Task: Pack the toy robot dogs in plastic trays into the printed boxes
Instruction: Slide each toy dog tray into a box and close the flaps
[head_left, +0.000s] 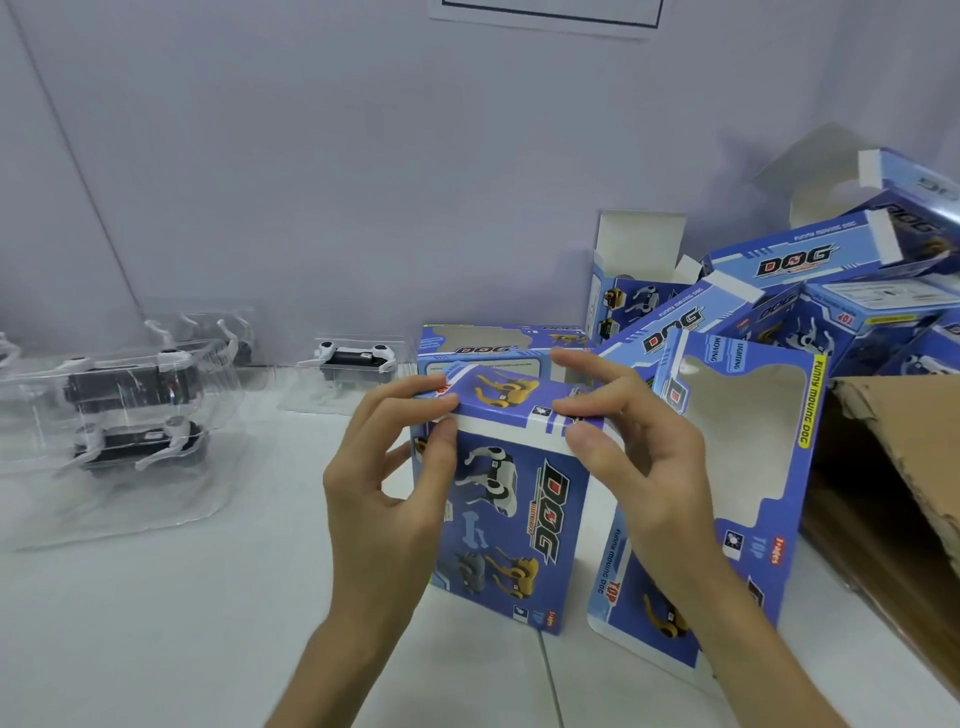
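Progress: mid-task, by the look of it | printed box (511, 519) upright at centre of worktop (156, 623) | left grip (395, 467) and right grip (644, 467) pinch its top flap, probably closing it — contents hidden | trayed dogs (130, 410) wait unpacked at left | open boxes (810, 270) heaped at right — most packing remains
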